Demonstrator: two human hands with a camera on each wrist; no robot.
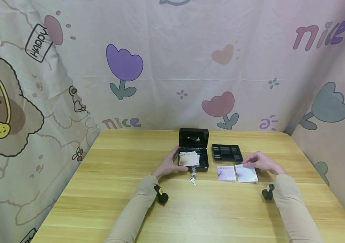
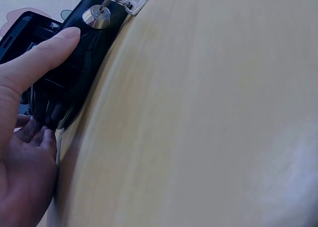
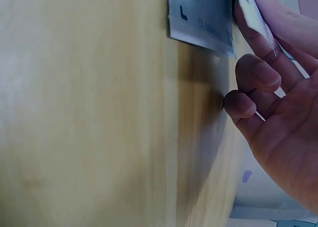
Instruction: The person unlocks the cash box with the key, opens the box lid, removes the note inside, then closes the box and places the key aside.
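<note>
pale slip (image 1: 246, 173) is a thin, nearly square piece of paper, whitish with a bluish cast and dark printing along its top edge. it is at the wooden table (image 1: 190, 216), just right of a pinkish slip (image 1: 226, 173) and near the front right corner of a black tray (image 1: 227, 153). the right hand (image 1: 262, 161) reaches its upper edge, thumb and finger pinching paper there, the other fingers bent; how many sheets are caught i cannot tell. the left hand (image 1: 170, 165) grips the open black box (image 1: 203, 165) at its left front corner, thumb along the front, fingers against the side. printed papers (image 1: 189, 158) lie inside the box, and keys (image 1: 193, 181) dangle from its front lock (image 2: 97, 17).
</note>
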